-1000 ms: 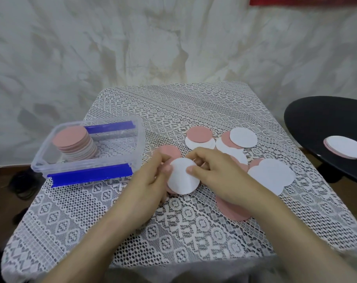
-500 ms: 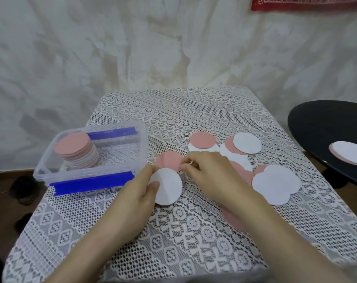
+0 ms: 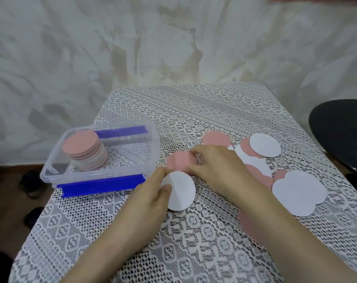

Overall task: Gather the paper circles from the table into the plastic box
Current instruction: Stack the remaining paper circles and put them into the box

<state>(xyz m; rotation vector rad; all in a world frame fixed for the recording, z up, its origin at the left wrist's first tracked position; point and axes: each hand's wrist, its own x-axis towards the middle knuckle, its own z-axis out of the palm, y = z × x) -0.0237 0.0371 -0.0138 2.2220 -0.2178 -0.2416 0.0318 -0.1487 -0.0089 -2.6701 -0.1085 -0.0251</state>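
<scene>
Two hands were at work mid-frame. The left hand [image 3: 151, 201] gripped one white circle [image 3: 182, 193], thumb on top, just right of the plastic box's near corner. The right hand [image 3: 220, 166] pinched the edge of one pink circle [image 3: 179, 163], which lay touching the white one's upper edge.

The plastic box [image 3: 130, 158] sat at the left of the lace tabletop [image 3: 194, 107]. It had two blue clips [image 3: 101, 185] and one stack [image 3: 83, 152] of circles inside, pink on top, way too many to count.

Right of the hands I counted five more loose pink circles [image 3: 215, 138] and at least three loose white ones [image 3: 264, 148]. There was also an overlapping white cluster [image 3: 300, 190] I couldn't separate. One black round surface [image 3: 336, 123] poked in at the right edge.
</scene>
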